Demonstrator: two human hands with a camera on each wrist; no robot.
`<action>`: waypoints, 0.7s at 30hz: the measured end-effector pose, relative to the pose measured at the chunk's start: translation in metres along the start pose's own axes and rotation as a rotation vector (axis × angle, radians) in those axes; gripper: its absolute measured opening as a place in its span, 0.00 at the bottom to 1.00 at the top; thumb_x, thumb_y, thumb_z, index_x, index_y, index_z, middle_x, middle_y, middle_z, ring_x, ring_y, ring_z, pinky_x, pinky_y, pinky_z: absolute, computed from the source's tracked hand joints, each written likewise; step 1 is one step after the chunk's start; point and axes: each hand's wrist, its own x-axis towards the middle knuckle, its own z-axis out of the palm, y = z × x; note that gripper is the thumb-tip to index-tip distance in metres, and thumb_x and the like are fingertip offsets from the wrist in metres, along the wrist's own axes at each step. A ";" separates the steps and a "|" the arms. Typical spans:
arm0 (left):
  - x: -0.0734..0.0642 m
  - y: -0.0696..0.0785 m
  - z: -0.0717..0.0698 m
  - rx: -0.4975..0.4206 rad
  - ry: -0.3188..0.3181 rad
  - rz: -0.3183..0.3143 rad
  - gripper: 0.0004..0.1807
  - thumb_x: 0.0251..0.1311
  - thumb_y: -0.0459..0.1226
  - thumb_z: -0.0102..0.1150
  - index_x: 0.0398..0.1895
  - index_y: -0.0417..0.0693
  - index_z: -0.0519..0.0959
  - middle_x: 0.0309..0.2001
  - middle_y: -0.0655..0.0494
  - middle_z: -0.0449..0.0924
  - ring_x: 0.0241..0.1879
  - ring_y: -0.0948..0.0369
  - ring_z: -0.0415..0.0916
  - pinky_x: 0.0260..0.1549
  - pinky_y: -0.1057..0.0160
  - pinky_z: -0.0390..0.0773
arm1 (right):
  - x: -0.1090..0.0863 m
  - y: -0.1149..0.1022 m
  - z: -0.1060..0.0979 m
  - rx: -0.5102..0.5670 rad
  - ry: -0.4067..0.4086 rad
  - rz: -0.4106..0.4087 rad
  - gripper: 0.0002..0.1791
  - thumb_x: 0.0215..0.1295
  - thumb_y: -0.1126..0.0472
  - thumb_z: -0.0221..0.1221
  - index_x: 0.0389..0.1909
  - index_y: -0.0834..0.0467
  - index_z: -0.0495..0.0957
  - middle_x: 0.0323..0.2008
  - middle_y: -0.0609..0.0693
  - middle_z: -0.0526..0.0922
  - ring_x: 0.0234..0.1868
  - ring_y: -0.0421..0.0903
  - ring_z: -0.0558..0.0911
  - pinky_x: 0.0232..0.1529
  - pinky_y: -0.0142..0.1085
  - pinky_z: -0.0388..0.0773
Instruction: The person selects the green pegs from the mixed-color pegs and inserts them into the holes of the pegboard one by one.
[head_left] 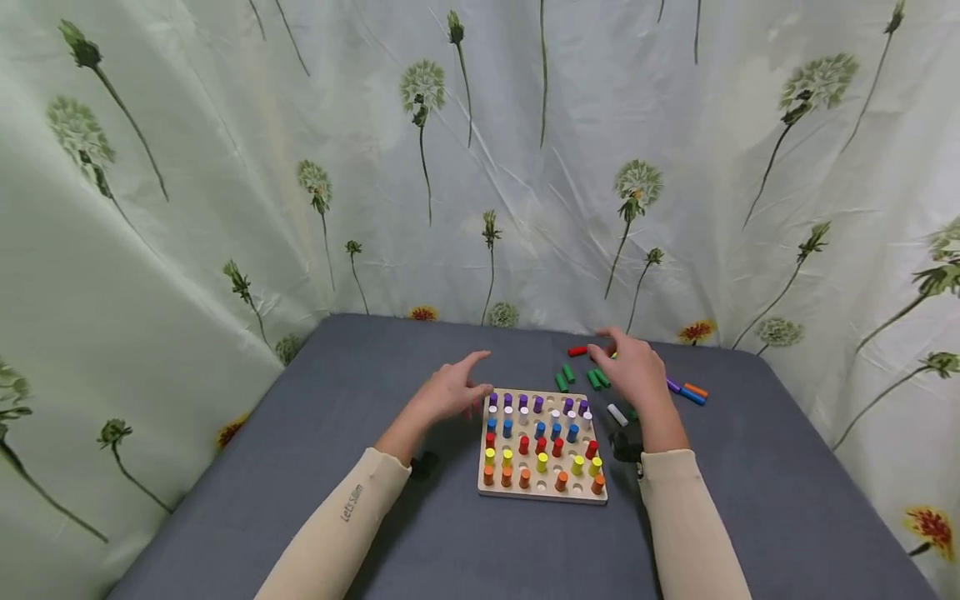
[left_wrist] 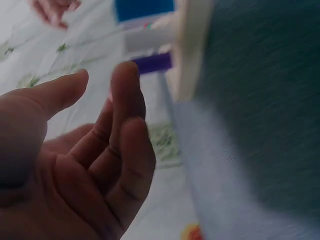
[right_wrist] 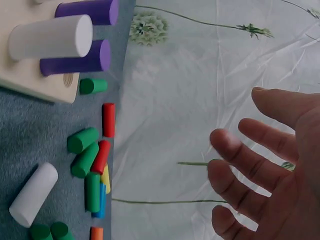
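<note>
A wooden peg board [head_left: 540, 495] lies on the grey cloth, with rows of purple, white, blue, red, yellow and orange pegs standing in it and some holes bare. By its far left corner hovers my left hand [head_left: 446, 392], fingers loosely bent and thumb apart, holding nothing; the left wrist view shows a purple peg [left_wrist: 152, 63] just beyond the fingertips. My right hand [head_left: 636, 373] is raised over loose pegs right of the board. Its palm and spread fingers [right_wrist: 250, 162] hold nothing in the right wrist view.
Loose pegs lie beyond and right of the board: several green ones [head_left: 562, 382], a red peg [head_left: 577, 352], a white peg [head_left: 617, 415], a blue peg [head_left: 692, 397] and an orange peg [head_left: 696, 390]. A dandelion-print curtain [head_left: 517, 192] hangs behind the table.
</note>
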 end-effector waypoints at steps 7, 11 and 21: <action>-0.009 -0.017 0.018 -0.189 -0.154 -0.038 0.24 0.79 0.40 0.57 0.71 0.51 0.63 0.25 0.53 0.88 0.20 0.57 0.83 0.17 0.59 0.77 | 0.010 0.010 0.010 0.182 -0.080 0.036 0.23 0.80 0.47 0.57 0.65 0.58 0.76 0.54 0.63 0.86 0.42 0.56 0.84 0.38 0.43 0.77; -0.012 -0.026 0.021 -0.243 -0.230 -0.055 0.23 0.78 0.40 0.57 0.69 0.54 0.61 0.26 0.52 0.88 0.19 0.59 0.83 0.17 0.61 0.76 | 0.018 0.011 0.020 0.204 -0.124 0.057 0.20 0.80 0.49 0.58 0.61 0.59 0.78 0.53 0.63 0.86 0.43 0.55 0.84 0.40 0.42 0.78; -0.010 -0.034 0.021 -0.343 -0.395 -0.118 0.39 0.69 0.36 0.66 0.74 0.58 0.52 0.28 0.48 0.89 0.20 0.59 0.85 0.16 0.62 0.80 | 0.031 0.010 0.037 0.187 -0.204 0.099 0.18 0.78 0.50 0.60 0.56 0.60 0.80 0.45 0.59 0.85 0.38 0.51 0.80 0.36 0.38 0.75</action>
